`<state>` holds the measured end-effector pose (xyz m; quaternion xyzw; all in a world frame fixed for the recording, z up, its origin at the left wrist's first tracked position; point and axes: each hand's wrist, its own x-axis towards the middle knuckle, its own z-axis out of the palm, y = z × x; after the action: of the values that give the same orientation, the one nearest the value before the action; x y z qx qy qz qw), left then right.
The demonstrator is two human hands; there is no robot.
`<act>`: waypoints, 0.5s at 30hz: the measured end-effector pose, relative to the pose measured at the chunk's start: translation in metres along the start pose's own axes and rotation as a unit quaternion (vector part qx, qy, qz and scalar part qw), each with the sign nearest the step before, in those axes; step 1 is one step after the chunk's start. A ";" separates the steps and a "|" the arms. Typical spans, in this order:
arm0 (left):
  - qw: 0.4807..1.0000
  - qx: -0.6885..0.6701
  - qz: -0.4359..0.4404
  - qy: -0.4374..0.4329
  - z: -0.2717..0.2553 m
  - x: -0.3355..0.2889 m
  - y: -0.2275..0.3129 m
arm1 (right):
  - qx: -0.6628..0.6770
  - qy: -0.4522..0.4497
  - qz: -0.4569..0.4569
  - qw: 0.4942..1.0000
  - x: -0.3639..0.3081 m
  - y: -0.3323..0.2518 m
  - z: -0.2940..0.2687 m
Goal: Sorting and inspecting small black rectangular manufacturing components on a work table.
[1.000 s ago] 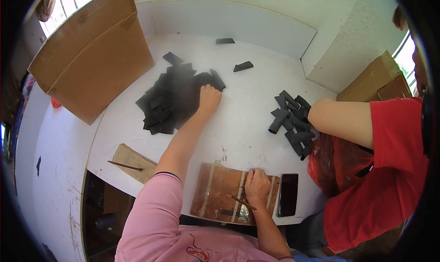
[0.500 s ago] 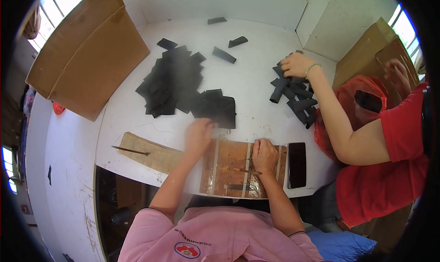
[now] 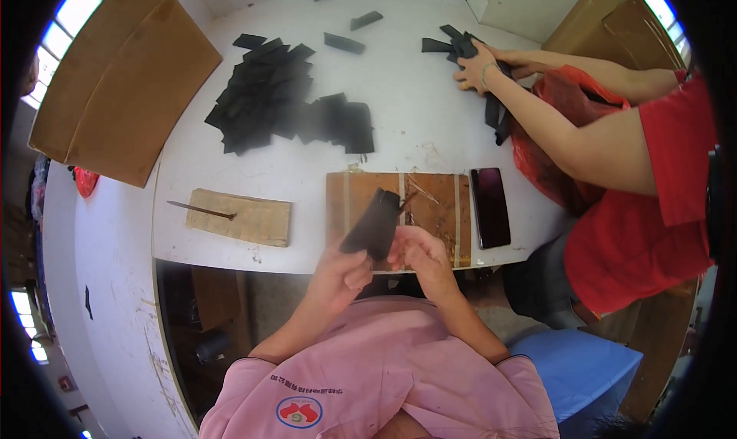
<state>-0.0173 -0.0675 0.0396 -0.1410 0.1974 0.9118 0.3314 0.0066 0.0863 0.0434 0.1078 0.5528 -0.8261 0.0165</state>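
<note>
My left hand pinches a black fabric piece by its near end, raised over the near edge of a brown board with pale tape strips. The piece looks folded or tube-like, with its far end standing up. Close by its right side, my right hand has its fingers curled; what they hold is hard to make out. A thin brown stick-like tool pokes out just past the piece, and its other end is hidden. Farther off lies a heap of black fabric pieces.
A dark phone lies right of the board; left is a tan pad with a thin pointed tool. Cardboard boxes stand at both sides. A co-worker's hands gather black pieces beside a red plastic bag.
My left hand has come back from the black pile with a fabric piece. My right hand has lifted off the board toward it. The view has shifted; the co-worker's second hand has joined the first.
</note>
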 end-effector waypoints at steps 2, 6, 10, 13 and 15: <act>0.999 0.040 -0.010 0.005 -0.005 -0.003 -0.013 | -0.008 0.013 0.072 0.997 -0.001 -0.004 0.001; 0.977 0.207 -0.004 0.039 -0.002 -0.006 -0.025 | -0.069 0.018 0.013 0.997 -0.002 -0.002 -0.009; 0.946 0.322 0.021 0.029 0.003 -0.007 -0.027 | -0.041 -0.013 -0.030 0.999 -0.005 -0.011 -0.013; 0.935 0.352 0.030 -0.025 0.010 -0.007 -0.023 | -0.113 -0.045 -0.065 0.990 -0.005 -0.017 -0.021; 0.944 0.319 0.048 -0.063 -0.017 0.000 -0.015 | -0.160 -0.060 -0.087 0.982 -0.003 -0.025 -0.024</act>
<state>-0.0048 -0.0648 0.0204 0.0394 0.4636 0.8228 0.3265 0.0095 0.1174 0.0579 0.0058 0.6828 -0.7305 -0.0051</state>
